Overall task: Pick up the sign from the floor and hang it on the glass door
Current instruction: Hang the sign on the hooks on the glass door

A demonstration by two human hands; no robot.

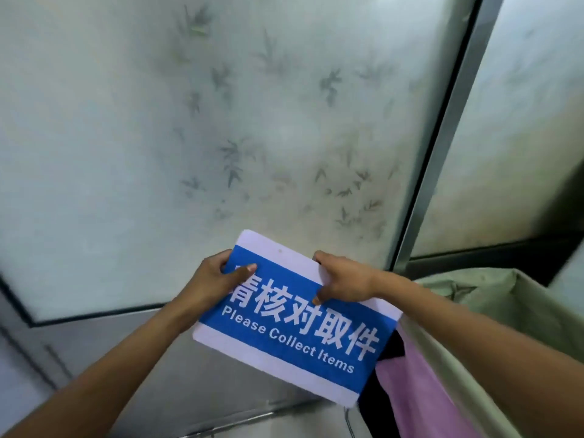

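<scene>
Fingers [243,269] of the left hand [211,286] are clamped on the upper left edge of the flat rectangular blue-and-white sign [294,324], thumb pressed across its printed face and the other fingers curled behind. On the right hand [344,279], the thumb presses the face near the top right corner while the remaining fingers wrap over the top edge, so both hands pinch the board. That sign reads "Please Collect Items" under white Chinese characters and is held tilted, its right end lower, off the floor and in front of the lower part of the frosted glass door [221,121] printed with faint bamboo leaves; whether it touches the glass cannot be told. A grey metal door frame [442,159] runs beside the pane. At lower right stands a pale green fabric bin [505,311] with pink cloth [420,393] inside.
</scene>
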